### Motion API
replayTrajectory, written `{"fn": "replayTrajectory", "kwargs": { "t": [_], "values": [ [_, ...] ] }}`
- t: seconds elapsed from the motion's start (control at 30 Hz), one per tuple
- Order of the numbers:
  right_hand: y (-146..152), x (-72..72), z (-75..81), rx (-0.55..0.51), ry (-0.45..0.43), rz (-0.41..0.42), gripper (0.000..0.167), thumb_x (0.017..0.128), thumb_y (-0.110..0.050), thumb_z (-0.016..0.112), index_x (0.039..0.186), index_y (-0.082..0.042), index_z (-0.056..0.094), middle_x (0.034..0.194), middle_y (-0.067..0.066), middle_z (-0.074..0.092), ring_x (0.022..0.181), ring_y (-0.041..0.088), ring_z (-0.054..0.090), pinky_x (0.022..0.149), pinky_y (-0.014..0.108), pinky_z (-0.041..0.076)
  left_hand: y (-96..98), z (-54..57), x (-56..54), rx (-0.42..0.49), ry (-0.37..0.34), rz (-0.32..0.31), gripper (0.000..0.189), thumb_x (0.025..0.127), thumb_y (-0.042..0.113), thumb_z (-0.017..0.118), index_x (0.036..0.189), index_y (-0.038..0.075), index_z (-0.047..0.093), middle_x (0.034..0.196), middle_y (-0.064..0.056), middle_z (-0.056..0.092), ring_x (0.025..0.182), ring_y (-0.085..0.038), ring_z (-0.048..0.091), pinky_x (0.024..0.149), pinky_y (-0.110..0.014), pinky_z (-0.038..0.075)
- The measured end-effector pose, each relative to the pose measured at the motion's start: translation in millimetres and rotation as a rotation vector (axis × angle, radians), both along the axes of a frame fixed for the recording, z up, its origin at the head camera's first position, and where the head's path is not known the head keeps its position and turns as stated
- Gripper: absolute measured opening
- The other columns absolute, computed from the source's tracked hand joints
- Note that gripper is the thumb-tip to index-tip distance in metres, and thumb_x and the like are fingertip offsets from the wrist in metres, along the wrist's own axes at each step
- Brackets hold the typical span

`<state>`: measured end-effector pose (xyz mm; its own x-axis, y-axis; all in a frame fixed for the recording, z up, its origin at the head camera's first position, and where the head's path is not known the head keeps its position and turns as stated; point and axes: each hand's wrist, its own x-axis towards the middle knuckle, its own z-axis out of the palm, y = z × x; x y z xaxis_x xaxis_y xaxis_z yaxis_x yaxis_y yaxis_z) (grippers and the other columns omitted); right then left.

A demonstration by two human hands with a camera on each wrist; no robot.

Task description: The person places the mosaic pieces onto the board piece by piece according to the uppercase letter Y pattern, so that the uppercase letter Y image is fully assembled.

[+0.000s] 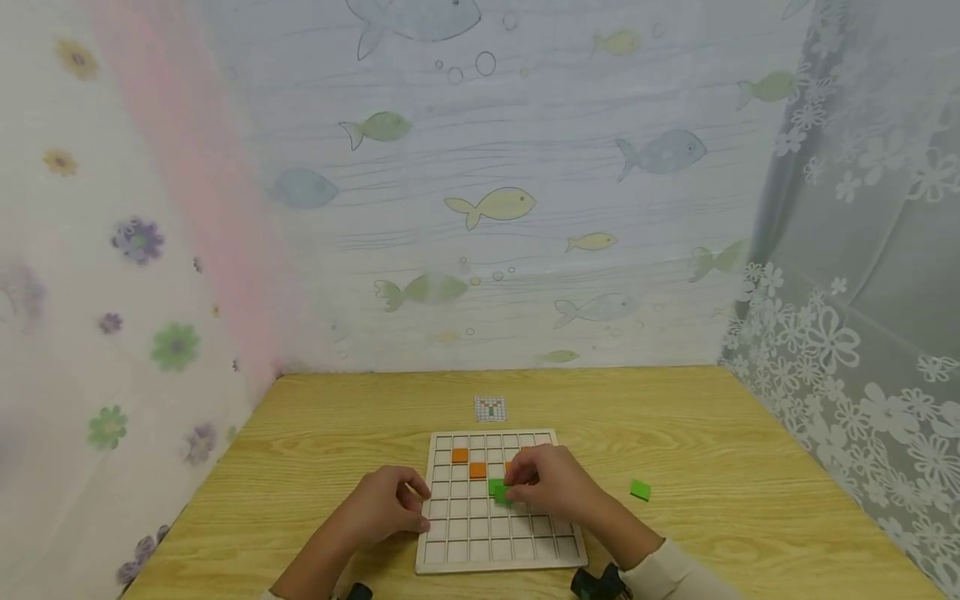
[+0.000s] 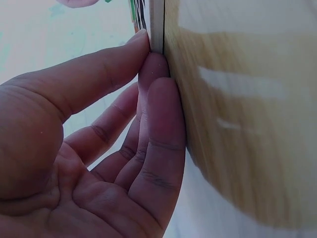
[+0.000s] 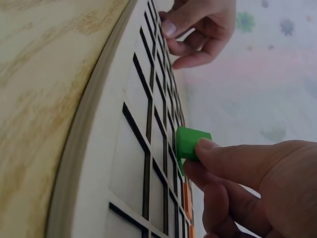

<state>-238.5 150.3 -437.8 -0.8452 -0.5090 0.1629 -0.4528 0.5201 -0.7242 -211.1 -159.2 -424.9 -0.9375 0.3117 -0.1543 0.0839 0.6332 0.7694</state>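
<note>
A pale wooden grid board [image 1: 480,552] lies on the table in the head view. At its left edge is my left hand [image 1: 381,505], thumb and fingertips gripping the rim, as the left wrist view shows. My right hand [image 1: 557,485] pinches a green square tile [image 3: 190,142] between thumb and fingers, low over the middle of the grid. Just behind it, another green tile [image 1: 494,485] sits in a cell, partly covered. Orange tiles [image 1: 460,456] run diagonally from the upper left; one more [image 1: 510,468] is mostly hidden by the right hand.
A loose green tile [image 1: 640,490] lies on the table right of the board. Beyond the board lies a small card [image 1: 491,408] with a coloured grid pattern. Dark wrist gear [image 1: 600,582] shows at the front edge. Printed curtains surround the wooden table [image 1: 337,417].
</note>
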Motion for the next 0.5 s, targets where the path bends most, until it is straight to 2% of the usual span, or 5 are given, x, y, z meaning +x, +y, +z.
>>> {"fn": "replayTrajectory", "kwargs": {
  "t": [0.2, 0.5],
  "values": [
    [-3.4, 0.9, -2.7, -0.003, 0.006, -0.001, 0.007, 0.090, -0.017, 0.083, 0.091, -0.019, 0.077, 0.084, -0.014, 0.073, 0.075, 0.001, 0.066, 0.070, 0.022, 0.055, -1.4, -0.5, -0.6, 0.003, 0.003, -0.023, 0.023, 0.079, 0.012, 0.091, 0.088, 0.007, 0.071, 0.080, -0.002, 0.067, 0.074, -0.016, 0.061, 0.064, -0.029, 0.051],
    [-6.8, 2.0, -5.3, 0.004, 0.027, -0.029, 0.009, 0.088, -0.017, 0.084, 0.089, -0.021, 0.076, 0.083, -0.015, 0.072, 0.074, 0.000, 0.066, 0.069, 0.022, 0.054, -1.5, -2.3, -0.5, 0.002, 0.016, -0.030, 0.023, 0.078, 0.012, 0.092, 0.087, 0.007, 0.071, 0.079, -0.002, 0.066, 0.074, -0.017, 0.060, 0.064, -0.030, 0.050]
  ]
}}
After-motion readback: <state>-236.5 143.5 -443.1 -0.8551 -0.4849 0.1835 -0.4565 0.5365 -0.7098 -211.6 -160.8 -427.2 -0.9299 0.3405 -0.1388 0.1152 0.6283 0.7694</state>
